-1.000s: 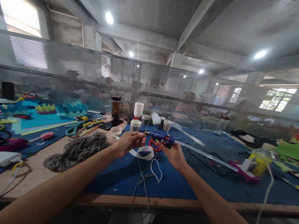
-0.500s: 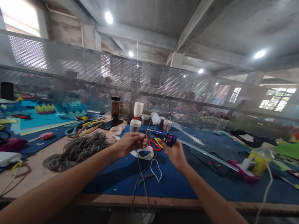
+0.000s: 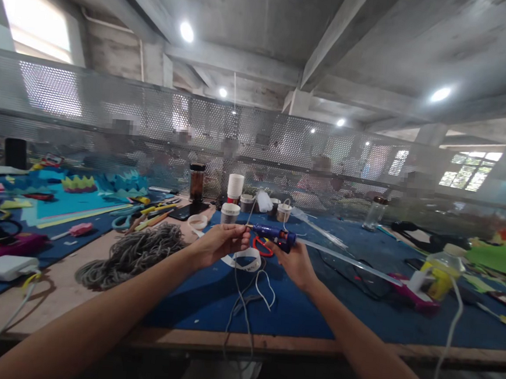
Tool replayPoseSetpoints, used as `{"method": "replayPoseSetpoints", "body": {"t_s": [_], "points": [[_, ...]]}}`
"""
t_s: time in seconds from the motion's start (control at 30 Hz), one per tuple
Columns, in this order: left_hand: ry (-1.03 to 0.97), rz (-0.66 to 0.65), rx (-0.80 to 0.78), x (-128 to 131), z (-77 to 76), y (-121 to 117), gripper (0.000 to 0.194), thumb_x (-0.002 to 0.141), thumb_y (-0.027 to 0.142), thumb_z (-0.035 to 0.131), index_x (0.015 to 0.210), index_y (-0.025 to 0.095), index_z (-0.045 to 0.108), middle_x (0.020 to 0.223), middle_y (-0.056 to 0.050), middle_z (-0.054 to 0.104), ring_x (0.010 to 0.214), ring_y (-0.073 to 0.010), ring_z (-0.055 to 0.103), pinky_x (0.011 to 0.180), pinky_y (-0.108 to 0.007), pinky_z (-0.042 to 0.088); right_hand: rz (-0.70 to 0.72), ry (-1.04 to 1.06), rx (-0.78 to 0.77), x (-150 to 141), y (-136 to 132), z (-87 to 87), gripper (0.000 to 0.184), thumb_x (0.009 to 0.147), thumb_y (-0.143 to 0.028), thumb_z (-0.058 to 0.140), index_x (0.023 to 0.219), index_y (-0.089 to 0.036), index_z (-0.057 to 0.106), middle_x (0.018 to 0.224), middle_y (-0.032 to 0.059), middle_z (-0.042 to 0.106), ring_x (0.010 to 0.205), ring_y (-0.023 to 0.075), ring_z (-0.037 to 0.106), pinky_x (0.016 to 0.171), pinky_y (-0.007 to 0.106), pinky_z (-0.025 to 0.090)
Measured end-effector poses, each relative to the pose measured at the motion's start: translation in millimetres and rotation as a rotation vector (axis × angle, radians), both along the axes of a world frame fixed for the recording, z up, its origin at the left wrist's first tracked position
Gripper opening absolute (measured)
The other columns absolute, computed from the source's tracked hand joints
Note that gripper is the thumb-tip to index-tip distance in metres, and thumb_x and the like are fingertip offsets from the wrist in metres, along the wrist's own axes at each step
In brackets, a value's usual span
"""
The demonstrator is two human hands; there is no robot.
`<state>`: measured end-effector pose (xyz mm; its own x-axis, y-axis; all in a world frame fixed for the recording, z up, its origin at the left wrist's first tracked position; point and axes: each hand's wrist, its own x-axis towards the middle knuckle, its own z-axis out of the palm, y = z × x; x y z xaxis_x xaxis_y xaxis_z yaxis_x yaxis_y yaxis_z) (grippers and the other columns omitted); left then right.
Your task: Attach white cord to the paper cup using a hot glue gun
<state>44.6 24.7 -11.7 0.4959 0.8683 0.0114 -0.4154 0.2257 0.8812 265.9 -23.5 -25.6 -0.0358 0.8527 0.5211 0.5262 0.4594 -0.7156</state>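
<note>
The table [image 3: 171, 338] had a blue mat [image 3: 313, 314] on it, and a big heap of gray yarn [image 3: 136, 254] lay on a bare pinkish part [image 3: 57, 297]. Behind the yarn were a brown jar [image 3: 197, 184] and a black phone [image 3: 185, 212]. Right of the yarn were some loose gray string [image 3: 251, 299], a curled white strip [image 3: 250, 265] and, farther off, a yellow bottle [image 3: 441, 280].

Head cam only, fwd/down, tbl [image 3: 288, 344] close, mesh screen [image 3: 275, 136] beyond

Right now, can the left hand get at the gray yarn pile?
Probably yes: the gray yarn pile lies uncovered nearby, though the left hand seems to be pinching a gray cord.
</note>
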Motion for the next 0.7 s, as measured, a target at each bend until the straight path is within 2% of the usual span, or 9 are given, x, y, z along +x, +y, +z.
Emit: {"method": "replayPoseSetpoints", "body": {"t_s": [0.3,0.47,0.7], "points": [[0.086,-0.001,0.165,1.2,-0.5,-5.9,0.014,0.079,0.021,0.073,0.077,0.009,0.069,0.071,-0.006,0.069,0.061,-0.0123,0.065,0.074,-0.028,0.056,-0.042,0.003,0.07,-0.5,3.2,-0.1,0.042,0.079,-0.059,0.063,0.082,-0.018,0.07,0.056,0.0008,0.059,0.057,0.019,0.056,0.052,0.027,0.042],[0.118,0.03,0.166,1.4,-1.1,-3.8,0.017,0.074,0.024,0.078,0.076,0.009,0.069,0.072,-0.006,0.069,0.062,-0.0123,0.065,0.075,-0.028,0.056,-0.039,0.06,0.036,2.2,4.2,-0.3,0.042,0.08,-0.058,0.062,0.082,-0.017,0.07,0.058,0.0002,0.06,0.049,0.0158,0.053,0.052,0.028,0.043],[0.151,0.069,0.201,-1.3,-0.5,-2.3,0.022,0.07,0.028,0.081,0.074,0.009,0.07,0.069,-0.004,0.068,0.062,-0.0108,0.063,0.077,-0.028,0.055,0.008,0.02,0.073,-1.4,0.5,-1.1,0.038,0.081,-0.055,0.064,0.083,-0.017,0.068,0.059,-0.0005,0.059,0.06,0.0174,0.056,0.055,0.026,0.043]]}}
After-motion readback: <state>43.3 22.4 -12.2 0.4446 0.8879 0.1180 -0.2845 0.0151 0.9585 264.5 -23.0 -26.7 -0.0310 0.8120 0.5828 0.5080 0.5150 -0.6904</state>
